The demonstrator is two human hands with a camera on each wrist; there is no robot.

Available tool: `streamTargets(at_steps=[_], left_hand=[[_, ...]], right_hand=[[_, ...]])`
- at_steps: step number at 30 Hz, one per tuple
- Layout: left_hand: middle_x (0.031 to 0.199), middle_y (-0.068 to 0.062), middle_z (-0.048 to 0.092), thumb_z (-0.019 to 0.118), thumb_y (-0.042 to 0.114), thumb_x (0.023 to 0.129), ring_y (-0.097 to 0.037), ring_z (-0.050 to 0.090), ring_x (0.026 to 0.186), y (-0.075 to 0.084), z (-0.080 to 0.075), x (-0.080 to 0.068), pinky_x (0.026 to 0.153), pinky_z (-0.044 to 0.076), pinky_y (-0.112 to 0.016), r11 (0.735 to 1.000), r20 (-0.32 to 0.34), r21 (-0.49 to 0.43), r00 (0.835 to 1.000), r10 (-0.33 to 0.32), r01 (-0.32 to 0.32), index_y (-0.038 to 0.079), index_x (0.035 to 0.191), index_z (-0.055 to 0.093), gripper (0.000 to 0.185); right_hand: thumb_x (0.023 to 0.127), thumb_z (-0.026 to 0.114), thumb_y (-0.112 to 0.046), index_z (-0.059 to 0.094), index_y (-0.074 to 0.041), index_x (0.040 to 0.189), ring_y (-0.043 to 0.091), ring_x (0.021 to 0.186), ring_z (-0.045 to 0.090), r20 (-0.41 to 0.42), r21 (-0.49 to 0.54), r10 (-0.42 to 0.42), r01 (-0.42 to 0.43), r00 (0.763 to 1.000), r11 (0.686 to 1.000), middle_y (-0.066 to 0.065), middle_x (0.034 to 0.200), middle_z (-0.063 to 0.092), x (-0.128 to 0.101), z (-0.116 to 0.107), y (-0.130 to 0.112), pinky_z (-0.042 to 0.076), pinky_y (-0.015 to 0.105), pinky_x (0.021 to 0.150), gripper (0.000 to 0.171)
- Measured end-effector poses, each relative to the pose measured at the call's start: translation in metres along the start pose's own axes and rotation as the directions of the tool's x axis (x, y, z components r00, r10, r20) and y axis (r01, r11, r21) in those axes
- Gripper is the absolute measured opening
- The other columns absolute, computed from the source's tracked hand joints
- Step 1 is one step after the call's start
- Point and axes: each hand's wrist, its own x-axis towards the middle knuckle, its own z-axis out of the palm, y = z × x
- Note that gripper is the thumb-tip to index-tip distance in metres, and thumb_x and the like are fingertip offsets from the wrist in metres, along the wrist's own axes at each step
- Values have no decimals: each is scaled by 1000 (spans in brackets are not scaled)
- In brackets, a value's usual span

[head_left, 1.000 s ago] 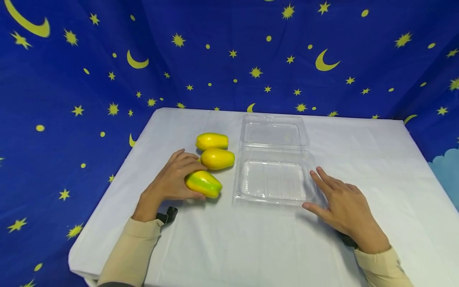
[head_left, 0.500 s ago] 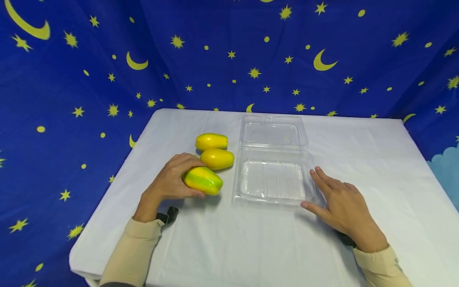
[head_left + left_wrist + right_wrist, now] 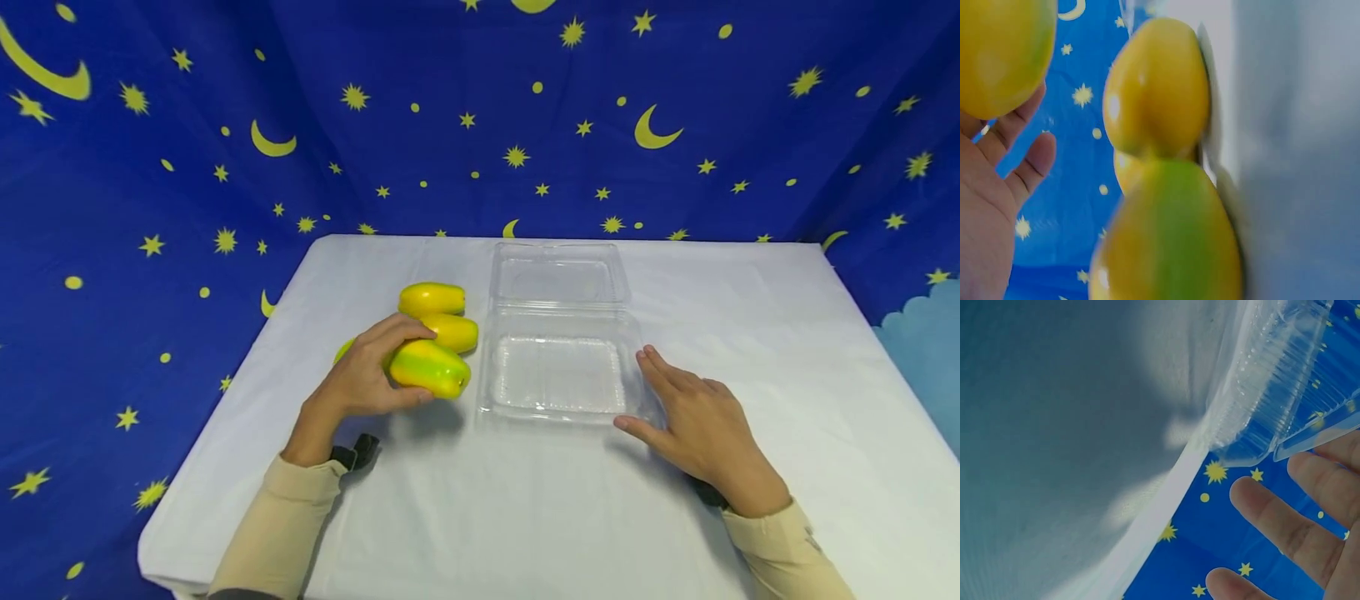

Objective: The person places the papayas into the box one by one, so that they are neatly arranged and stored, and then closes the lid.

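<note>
My left hand [image 3: 363, 373] grips a yellow-green papaya [image 3: 431, 369], its thumb below and fingers over the top. That papaya is raised off the table, with a shadow under it; the left wrist view has it at the upper left. Behind the hand lie two yellow papayas, the far one [image 3: 432, 298] and a nearer one [image 3: 456, 332] partly covered by the fingers. A green-streaked papaya [image 3: 1172, 237] lies close under the left wrist, mostly hidden by the hand in the head view. My right hand [image 3: 697, 433] has its fingers spread at the right edge of a clear plastic clamshell box [image 3: 558, 375].
The box's lid [image 3: 555, 279] lies folded back, away from me. A white cloth [image 3: 525, 517] covers the table, and a blue curtain [image 3: 420, 67] with stars and moons hangs behind and at the sides.
My left hand has lifted the green-streaked papaya from the table and tilted it slightly. Another papaya now shows behind that hand. The right hand stays at the box; the head view has shifted slightly.
</note>
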Motion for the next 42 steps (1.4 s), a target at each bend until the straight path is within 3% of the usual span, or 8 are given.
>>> streamTargets(at_steps=[5, 12, 18, 26, 33, 42], left_hand=[[128, 5, 58, 87, 40, 70, -12, 56, 111, 13, 5, 17, 92, 50, -40, 999, 51, -18, 998, -47, 48, 20, 129, 57, 69], [134, 6, 54, 78, 43, 84, -14, 52, 104, 31, 18, 41, 88, 47, -41, 977, 77, -69, 977, -196, 202, 26, 137, 48, 63], [132, 5, 52, 66, 57, 90, -15, 51, 102, 47, 34, 62, 85, 46, -40, 971, 98, -85, 972, -215, 223, 31, 145, 44, 64], [131, 3, 50, 58, 67, 91, -15, 51, 101, 61, 52, 80, 84, 46, -39, 965, 155, -111, 963, -221, 240, 29, 145, 43, 67], [130, 2, 48, 66, 61, 88, -16, 51, 103, 71, 62, 87, 87, 47, -39, 953, 162, -109, 950, -265, 284, 28, 141, 45, 66], [128, 4, 50, 75, 59, 81, -15, 54, 103, 85, 79, 97, 89, 49, -39, 921, 154, -144, 928, -340, 361, 35, 136, 50, 66]], right_hand=[[83, 64, -71, 45, -5, 150, 38, 122, 61, 5, 6, 9, -9, 1000, 1000, 12, 152, 50, 1, 0, 0, 49, 59, 89, 97], [84, 61, -73, 44, -4, 151, 38, 123, 61, 23, 1, 16, -16, 1000, 1000, 12, 153, 49, 1, 0, 0, 49, 59, 90, 98], [84, 59, -74, 42, -4, 151, 39, 123, 61, 43, -3, 28, -28, 999, 1000, 12, 154, 48, 1, -1, 1, 49, 59, 91, 99], [84, 59, -75, 41, -6, 152, 38, 119, 63, 39, -2, 25, -25, 999, 1000, 12, 154, 47, 1, 1, 2, 50, 60, 91, 99], [84, 57, -76, 40, -6, 153, 39, 119, 63, 56, 1, 37, -37, 998, 999, 12, 154, 46, 1, 0, 1, 50, 60, 92, 100], [84, 56, -77, 40, -6, 153, 39, 118, 64, 65, 6, 51, -52, 997, 999, 12, 155, 46, 2, 0, 0, 50, 60, 91, 100]])
